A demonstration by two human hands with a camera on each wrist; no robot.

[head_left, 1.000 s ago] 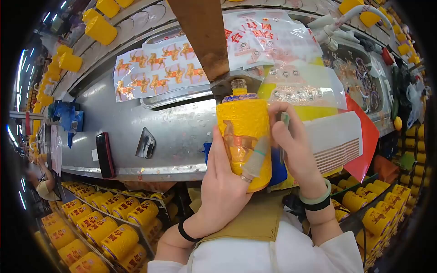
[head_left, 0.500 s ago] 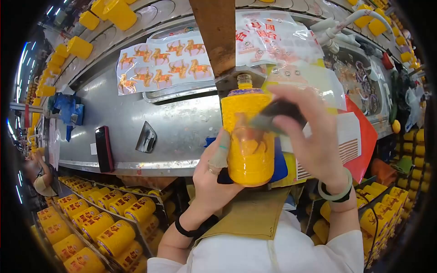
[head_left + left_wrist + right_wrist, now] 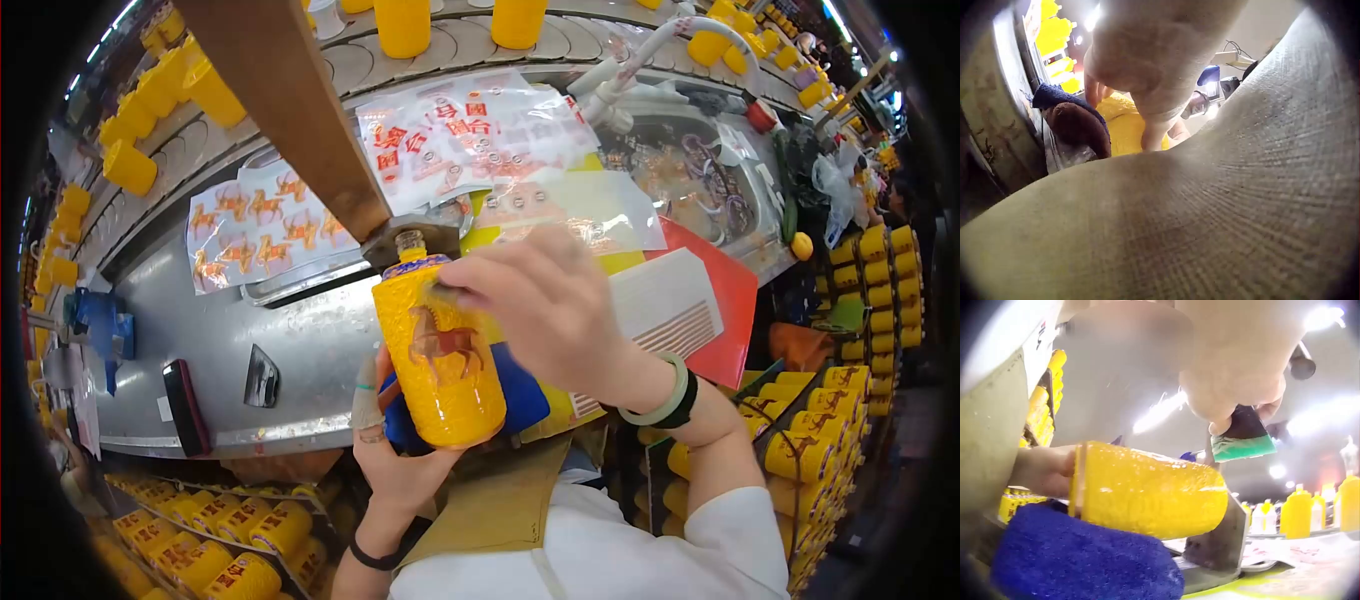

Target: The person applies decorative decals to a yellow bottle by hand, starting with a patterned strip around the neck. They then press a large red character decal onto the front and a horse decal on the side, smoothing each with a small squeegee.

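A yellow textured bottle (image 3: 450,400) with a clear neck leans at a slant, its shoulder end at a metal bracket (image 3: 425,232). A brown horse decal (image 3: 442,345) is on its upper face. My left hand (image 3: 400,468) grips the bottle from the left near its base; the fingers underneath are hidden, and one finger wears a pale cover. Above the bottle's shoulder, my right hand (image 3: 560,310) pinches a small black scraper (image 3: 1244,440) with a green edge. In the right wrist view the scraper is raised over the bottle's far end.
A blue cloth pad (image 3: 1085,556) lies beneath the bottle. Sheets of horse decals (image 3: 262,225) and red-lettered decals (image 3: 470,130) lie behind, divided by a wooden post (image 3: 300,110). A phone (image 3: 186,408) and a metal piece (image 3: 262,376) rest on the steel bench (image 3: 310,345). Yellow bottles fill nearby racks (image 3: 800,430).
My right hand swept the scraper across the decal, then up toward the bottle's shoulder. My left fingers left the bottle's front for its side and base. The head view shifted to the right.
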